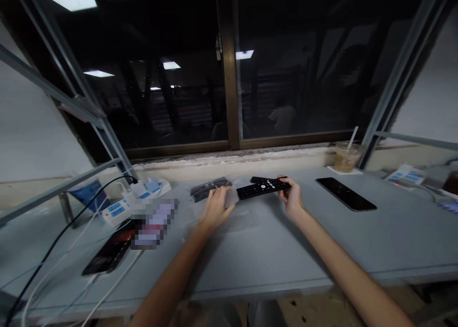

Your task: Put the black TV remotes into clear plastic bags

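Observation:
My right hand (292, 197) grips the right end of a black remote control (263, 188) held just above the grey table (272, 250). A second black remote (260, 179) lies right behind it. My left hand (216, 206) lies flat, fingers stretched, on a clear plastic bag (232, 199) at the remote's left end. Another clear bag with a dark item inside (209, 188) lies just beyond my left hand.
A smartphone (345, 194) lies face up to the right, with an iced drink cup and straw (347, 156) on the sill behind it. At left sit a white power strip (119, 208), cables, a dark phone (107, 256) and a blue pouch (88, 193). A dark window is ahead.

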{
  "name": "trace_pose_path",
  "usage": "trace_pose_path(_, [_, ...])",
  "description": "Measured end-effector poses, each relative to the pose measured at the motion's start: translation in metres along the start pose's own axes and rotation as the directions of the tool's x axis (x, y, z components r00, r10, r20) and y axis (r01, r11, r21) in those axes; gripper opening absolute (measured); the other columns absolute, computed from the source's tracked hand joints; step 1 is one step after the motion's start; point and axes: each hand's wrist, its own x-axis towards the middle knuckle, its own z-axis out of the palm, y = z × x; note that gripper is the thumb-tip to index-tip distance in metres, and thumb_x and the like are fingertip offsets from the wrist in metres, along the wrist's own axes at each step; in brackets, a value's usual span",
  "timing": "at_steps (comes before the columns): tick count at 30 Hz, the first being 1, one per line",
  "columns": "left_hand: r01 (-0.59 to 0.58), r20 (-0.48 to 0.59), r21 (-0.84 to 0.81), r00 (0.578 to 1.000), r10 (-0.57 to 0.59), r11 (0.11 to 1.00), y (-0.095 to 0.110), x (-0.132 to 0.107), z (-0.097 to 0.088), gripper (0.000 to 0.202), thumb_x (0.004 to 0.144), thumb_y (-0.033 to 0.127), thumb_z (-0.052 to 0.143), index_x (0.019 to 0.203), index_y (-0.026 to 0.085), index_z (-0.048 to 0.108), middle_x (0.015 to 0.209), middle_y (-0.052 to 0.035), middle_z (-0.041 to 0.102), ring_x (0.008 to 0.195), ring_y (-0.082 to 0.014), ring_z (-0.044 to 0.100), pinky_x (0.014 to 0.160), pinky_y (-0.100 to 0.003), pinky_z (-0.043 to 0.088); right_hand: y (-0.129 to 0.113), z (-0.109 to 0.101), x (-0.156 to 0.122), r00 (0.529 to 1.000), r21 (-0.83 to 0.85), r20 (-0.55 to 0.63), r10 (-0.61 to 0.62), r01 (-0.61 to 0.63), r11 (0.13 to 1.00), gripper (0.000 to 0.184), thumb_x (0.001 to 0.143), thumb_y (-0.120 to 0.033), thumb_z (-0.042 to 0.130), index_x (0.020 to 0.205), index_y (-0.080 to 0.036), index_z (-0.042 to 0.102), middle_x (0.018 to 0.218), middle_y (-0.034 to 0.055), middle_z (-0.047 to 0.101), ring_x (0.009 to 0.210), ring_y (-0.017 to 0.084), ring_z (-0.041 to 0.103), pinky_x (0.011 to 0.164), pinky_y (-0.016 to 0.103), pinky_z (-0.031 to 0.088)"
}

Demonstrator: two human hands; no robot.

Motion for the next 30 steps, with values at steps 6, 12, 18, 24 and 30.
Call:
trace_pose_path(6, [-0.028,0.025,-0.023,0.999,0.028,0.999,0.004,0.0,-0.001,0.035,0.08,0.023,0.05,0.114,0.019,0.045,0.107,-0.0078,0.059,0.103,-0.0226,0.054,0.088,-0.038,0.039,0.0,0.0,-0.002,1.0,-0.064,0.0,0.003,-0.003,0.998,0.022,0.056,-0.033,0.054,0.071,-0.017,0.057,0.032,-0.0084,0.037,0.028,0.006,0.029,0.031,0.019,0.01])
trace_pose_path(12, [0.009,0.217,-0.09,0.976,0.011,0.996,0.011,0.001,-0.005,0.034,0.079,0.024,0.053,0.112,0.02,0.048,0.108,-0.0058,0.061,0.103,-0.0214,0.055,0.093,-0.04,0.035,0.001,0.005,-0.01,0.991,-0.271,0.133,0.012,0.024,0.962,0.032,0.068,-0.046,0.051,0.078,-0.016,0.059,0.034,-0.0049,0.047,0.027,0.006,0.032,0.031,0.017,0.018])
trace_pose_path(18, [0.109,0.27,-0.116,0.96,-0.074,0.987,0.015,0.001,-0.003,0.033,0.079,0.02,0.052,0.111,0.018,0.048,0.111,-0.0072,0.058,0.106,-0.0235,0.054,0.093,-0.039,0.039,0.006,0.006,-0.009,0.933,-0.185,0.329,0.145,-0.087,0.979,0.045,0.074,-0.058,0.039,0.081,-0.017,0.056,0.036,-0.0033,0.048,0.029,0.009,0.04,0.033,0.017,0.024])
trace_pose_path(24, [0.108,0.253,-0.16,0.965,-0.065,0.981,0.015,0.0,-0.003,0.035,0.078,0.012,0.048,0.112,0.021,0.045,0.111,-0.0073,0.055,0.104,-0.0223,0.053,0.09,-0.037,0.041,0.007,0.012,-0.021,0.786,-0.297,0.554,0.276,-0.123,0.947,0.045,0.08,-0.058,0.041,0.1,-0.02,0.052,0.049,-0.0016,0.057,0.035,0.008,0.044,0.036,0.017,0.028])
trace_pose_path(30, [0.127,0.232,-0.148,0.969,-0.091,0.981,0.017,0.001,-0.003,0.04,0.071,0.003,0.043,0.108,0.02,0.046,0.108,-0.007,0.055,0.101,-0.0219,0.052,0.087,-0.036,0.04,0.014,0.018,-0.033,0.843,-0.358,0.49,0.222,-0.038,0.933,0.055,0.076,-0.054,0.055,0.121,-0.026,0.042,0.068,-0.0036,0.058,0.044,0.009,0.055,0.035,0.016,0.03])
